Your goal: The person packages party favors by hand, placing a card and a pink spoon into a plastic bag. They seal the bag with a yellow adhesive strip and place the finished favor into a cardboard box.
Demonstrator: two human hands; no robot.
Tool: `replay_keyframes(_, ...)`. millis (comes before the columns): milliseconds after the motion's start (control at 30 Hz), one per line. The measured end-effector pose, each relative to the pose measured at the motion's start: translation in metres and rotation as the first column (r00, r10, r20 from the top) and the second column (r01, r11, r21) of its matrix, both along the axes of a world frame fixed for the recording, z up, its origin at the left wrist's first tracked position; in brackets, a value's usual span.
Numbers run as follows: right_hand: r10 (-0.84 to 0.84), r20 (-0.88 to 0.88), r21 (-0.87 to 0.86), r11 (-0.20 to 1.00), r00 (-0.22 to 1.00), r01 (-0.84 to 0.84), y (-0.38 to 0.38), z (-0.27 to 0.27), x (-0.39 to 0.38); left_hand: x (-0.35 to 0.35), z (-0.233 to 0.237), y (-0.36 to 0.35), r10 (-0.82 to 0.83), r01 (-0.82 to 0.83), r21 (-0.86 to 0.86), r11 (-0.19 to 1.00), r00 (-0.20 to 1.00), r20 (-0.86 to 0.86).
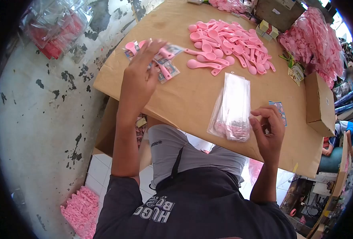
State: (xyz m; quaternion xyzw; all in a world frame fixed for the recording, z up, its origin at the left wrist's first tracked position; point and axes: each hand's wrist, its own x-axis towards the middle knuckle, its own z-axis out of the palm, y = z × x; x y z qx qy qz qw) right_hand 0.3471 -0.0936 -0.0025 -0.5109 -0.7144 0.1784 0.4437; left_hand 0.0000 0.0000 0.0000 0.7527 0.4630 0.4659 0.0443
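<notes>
Packing step, by the look of it. Left hand [143, 73] lay fingers spread over the packed spoons [165, 65] at the far left of the surface [192, 95]. It was blurred, so couldn't tell if it gripped a pack. Right hand [268, 133] had fingertips drawn together just beside the clear bag stack [234, 105], at a printed card [280, 108]. Loose pink spoons [224, 44] were piled beyond. The next move likely calls for separating one bag and opening its mouth.
</notes>
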Motion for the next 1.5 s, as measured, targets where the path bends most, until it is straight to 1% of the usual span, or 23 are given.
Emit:
replay_keyframes(67,-0.108,0.041,0.06,0.993,0.993,0.106,0.001,0.0,0.009,-0.005,-0.011,0.0,0.128,-0.128,0.015,0.992,0.992,-0.009)
replay_keyframes(100,-0.139,0.014,0.024,0.99,0.99,0.138,-0.003,-0.003,0.017,0.0,-0.009,-0.009,0.096,-0.097,-0.015,0.995,0.994,-0.044)
replay_keyframes(167,-0.351,-0.031,0.01,0.936,0.936,0.351,0.005,-0.002,0.042,0.02,-0.023,-0.024,0.12,-0.081,-0.227,0.97,0.979,0.165)
replay_keyframes(233,-0.449,0.05,0.008,0.894,0.892,0.449,0.008,0.007,0.058,0.048,-0.034,-0.035,0.072,-0.018,-0.296,0.955,0.982,0.173)
replay_keyframes(300,-0.523,0.304,0.012,0.838,0.797,0.545,0.01,0.006,0.071,0.071,-0.038,-0.037,0.031,0.031,-0.356,0.934,0.985,0.169)
replay_keyframes(367,-0.56,0.362,-0.051,0.786,0.745,0.616,0.006,-0.005,0.088,0.096,-0.041,-0.037,-0.03,0.111,-0.527,0.843,0.987,0.161)
replay_keyframes(400,-0.547,0.394,-0.081,0.779,0.738,0.621,0.005,-0.009,0.089,0.107,-0.042,-0.035,-0.063,0.146,-0.529,0.836,0.983,0.172)
replay_keyframes(467,-0.549,0.426,-0.109,0.757,0.719,0.644,0.001,-0.013,0.095,0.126,-0.043,-0.032,-0.102,0.057,-0.436,0.898,0.992,-0.079)
replay_keyframes(600,-0.529,0.248,-0.349,0.733,0.812,0.584,-0.003,-0.006,0.095,0.145,-0.045,-0.022,-0.153,0.094,-0.421,0.902,0.982,-0.108)
replay_keyframes(667,-0.538,0.184,-0.436,0.705,0.823,0.558,-0.003,-0.009,0.098,0.145,-0.048,-0.015,-0.137,0.109,-0.563,0.819,0.991,-0.007)
replay_keyframes(700,-0.539,0.12,-0.343,0.765,0.833,0.545,-0.003,-0.019,0.107,0.144,-0.046,-0.015,-0.132,0.098,-0.571,0.815,0.991,-0.018)
replay_keyframes(733,-0.533,0.057,-0.242,0.813,0.844,0.53,-0.004,-0.028,0.115,0.144,-0.042,-0.016,-0.103,0.131,-0.641,0.757,0.991,0.081)
replay_keyframes(767,-0.526,0.055,-0.252,0.815,0.849,0.521,-0.004,-0.034,0.121,0.143,-0.04,-0.017,-0.06,0.17,-0.7,0.694,0.982,0.179)
replay_keyframes(800,-0.523,-0.021,-0.283,0.82,0.852,0.497,-0.004,-0.038,0.126,0.141,-0.045,-0.017,-0.051,0.161,-0.704,0.692,0.983,0.174)
replay_keyframes(867,-0.514,-0.094,-0.312,0.828,0.853,0.465,-0.003,-0.041,0.131,0.137,-0.057,-0.017,-0.028,0.255,-0.642,0.723,0.939,0.342)
replay_keyframes(933,-0.505,-0.17,-0.146,0.862,0.846,0.485,-0.005,-0.038,0.13,0.136,-0.059,-0.02,0.0,0.28,-0.61,0.741,0.909,0.417)
replay_keyframes(967,-0.5,-0.17,-0.15,0.865,0.849,0.479,-0.007,-0.033,0.127,0.135,-0.059,-0.022,0.017,0.307,-0.571,0.761,0.871,0.492)
replay_keyframes(1067,-0.426,-0.386,-0.166,0.904,0.818,0.393,-0.012,-0.016,0.102,0.131,-0.062,-0.025,0.048,0.339,-0.518,0.785,0.8,0.598)
replay_keyframes(1200,-0.252,-0.513,-0.332,0.94,0.821,0.081,-0.016,-0.011,0.046,0.134,-0.065,-0.029,-0.006,0.377,-0.487,0.788,0.796,0.606)
replay_keyframes(1267,-0.206,-0.598,-0.45,0.886,0.775,-0.112,-0.014,-0.012,0.025,0.135,-0.061,-0.034,-0.022,0.364,-0.547,0.754,0.846,0.533)
replay_keyframes(1367,-0.092,-0.463,-0.442,0.886,0.881,-0.139,-0.001,-0.027,0.003,0.133,-0.068,-0.034,-0.016,0.331,-0.507,0.796,0.849,0.529)
replay_keyframes(1400,-0.056,-0.372,-0.357,0.93,0.926,-0.087,0.005,-0.036,-0.002,0.13,-0.067,-0.034,-0.008,0.324,-0.506,0.799,0.848,0.53)
replay_keyframes(1500,-0.111,-0.301,-0.387,0.922,0.947,-0.015,0.004,-0.034,-0.006,0.121,-0.068,-0.034,0.132,0.185,-0.525,0.83,0.851,0.509)
